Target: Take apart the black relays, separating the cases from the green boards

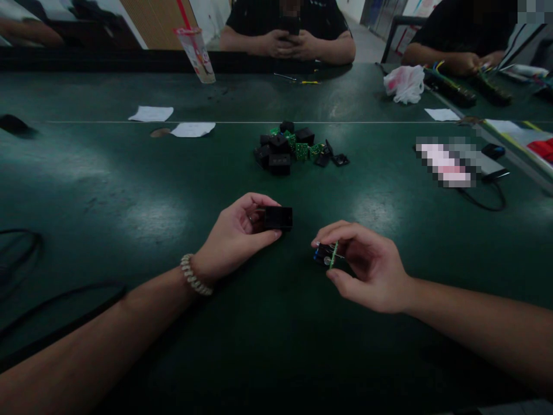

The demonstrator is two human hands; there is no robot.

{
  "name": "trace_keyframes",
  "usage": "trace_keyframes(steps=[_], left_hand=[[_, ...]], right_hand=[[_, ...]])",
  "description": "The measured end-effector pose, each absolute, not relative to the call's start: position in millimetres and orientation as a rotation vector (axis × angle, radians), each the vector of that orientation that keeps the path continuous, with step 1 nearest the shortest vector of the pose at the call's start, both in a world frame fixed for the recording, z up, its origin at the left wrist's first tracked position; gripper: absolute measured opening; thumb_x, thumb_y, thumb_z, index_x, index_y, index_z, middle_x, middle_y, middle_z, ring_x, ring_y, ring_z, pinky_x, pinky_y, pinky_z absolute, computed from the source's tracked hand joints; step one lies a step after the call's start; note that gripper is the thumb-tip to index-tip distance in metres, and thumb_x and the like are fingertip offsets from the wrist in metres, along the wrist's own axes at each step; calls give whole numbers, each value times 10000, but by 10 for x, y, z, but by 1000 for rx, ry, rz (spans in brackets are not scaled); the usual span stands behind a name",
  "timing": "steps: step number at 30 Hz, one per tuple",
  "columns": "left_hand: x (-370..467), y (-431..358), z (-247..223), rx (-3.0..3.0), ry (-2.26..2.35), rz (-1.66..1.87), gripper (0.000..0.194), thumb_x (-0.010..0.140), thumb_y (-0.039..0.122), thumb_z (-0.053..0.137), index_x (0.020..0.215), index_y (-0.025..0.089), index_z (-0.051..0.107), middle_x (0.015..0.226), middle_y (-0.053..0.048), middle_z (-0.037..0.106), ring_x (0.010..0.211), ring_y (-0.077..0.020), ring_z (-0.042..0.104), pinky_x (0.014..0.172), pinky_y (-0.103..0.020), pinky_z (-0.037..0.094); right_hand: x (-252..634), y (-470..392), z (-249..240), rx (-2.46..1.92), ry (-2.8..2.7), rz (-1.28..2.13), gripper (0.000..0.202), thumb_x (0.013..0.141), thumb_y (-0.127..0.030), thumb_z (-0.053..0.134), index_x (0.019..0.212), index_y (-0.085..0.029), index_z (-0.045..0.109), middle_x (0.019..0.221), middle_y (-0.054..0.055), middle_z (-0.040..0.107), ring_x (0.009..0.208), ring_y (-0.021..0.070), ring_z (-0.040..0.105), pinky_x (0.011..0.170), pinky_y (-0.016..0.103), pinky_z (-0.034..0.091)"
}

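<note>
Between the fingers and thumb of my left hand (237,227) is a small black plastic case (279,218), its open side turned toward me and to the right. My right hand (367,262) pinches a small green circuit board (334,255) by its edges, held on its side. Dark and blue components stick out from the board's left face, and thin wires or leads show on its right. A short gap separates the board from the case. Beyond both hands lies a pile of black cases (280,163) mixed with green circuit boards (301,151).
Paper slips (193,129) lie at the far left, near a cup with a straw (199,55). A plastic bag (405,83) and a cable (488,206) are on the right. Black cables (64,297) run along the left. Two people sit across the green table (268,346).
</note>
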State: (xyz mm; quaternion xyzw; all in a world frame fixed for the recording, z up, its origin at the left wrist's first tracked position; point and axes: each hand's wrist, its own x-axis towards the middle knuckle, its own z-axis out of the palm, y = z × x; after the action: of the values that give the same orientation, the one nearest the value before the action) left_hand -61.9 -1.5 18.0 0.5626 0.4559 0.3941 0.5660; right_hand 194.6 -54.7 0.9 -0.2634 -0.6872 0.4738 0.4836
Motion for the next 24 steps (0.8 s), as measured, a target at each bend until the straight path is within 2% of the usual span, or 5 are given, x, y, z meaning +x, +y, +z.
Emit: trace_keyframes(steps=[6, 11, 15, 21, 24], left_hand=[[-615, -13, 187, 1344, 1073, 912, 455, 726, 163, 894, 1112, 191, 655, 1180, -67, 767, 1114, -244, 758, 1038, -427, 622], [-628, -13, 173, 1353, 1076, 916, 465, 732, 177, 896, 1127, 189, 653, 1211, -85, 765, 1138, -259, 755, 1039, -444, 623], [-638, -12, 163, 1344, 1073, 917, 474, 729, 173, 900, 1135, 187, 657, 1204, -82, 767, 1132, -253, 755, 1043, -445, 621], [-629, -9, 172, 1326, 1067, 919, 460, 734, 160, 903, 1125, 188, 664, 1190, -69, 767, 1114, -238, 754, 1027, -423, 625], [-624, -10, 183, 1325, 1071, 915, 465, 725, 158, 907, 1119, 185, 663, 1175, -67, 769, 1106, -237, 756, 1032, -424, 621]], right_hand=[[1944, -548, 19, -643, -1697, 1121, 454, 854, -82, 776, 1261, -266, 698, 1180, 93, 749, 1047, 229, 738, 842, 367, 621], [1946, -539, 5, -649, -1696, 1095, 445, 837, -85, 793, 1237, -270, 731, 1115, 73, 723, 1028, 221, 731, 847, 363, 623], [1941, -545, 1, -621, -1676, 1160, 445, 851, -64, 777, 1245, -265, 729, 1146, 71, 675, 974, 198, 752, 835, 359, 650], [1933, -572, -14, -670, -1645, 1192, 549, 830, -61, 812, 1312, -267, 647, 1129, 50, 706, 980, 167, 749, 854, 300, 655], [1924, -578, -28, -691, -1630, 1175, 523, 827, -67, 811, 1278, -255, 623, 1110, 49, 725, 958, 164, 749, 833, 291, 650]])
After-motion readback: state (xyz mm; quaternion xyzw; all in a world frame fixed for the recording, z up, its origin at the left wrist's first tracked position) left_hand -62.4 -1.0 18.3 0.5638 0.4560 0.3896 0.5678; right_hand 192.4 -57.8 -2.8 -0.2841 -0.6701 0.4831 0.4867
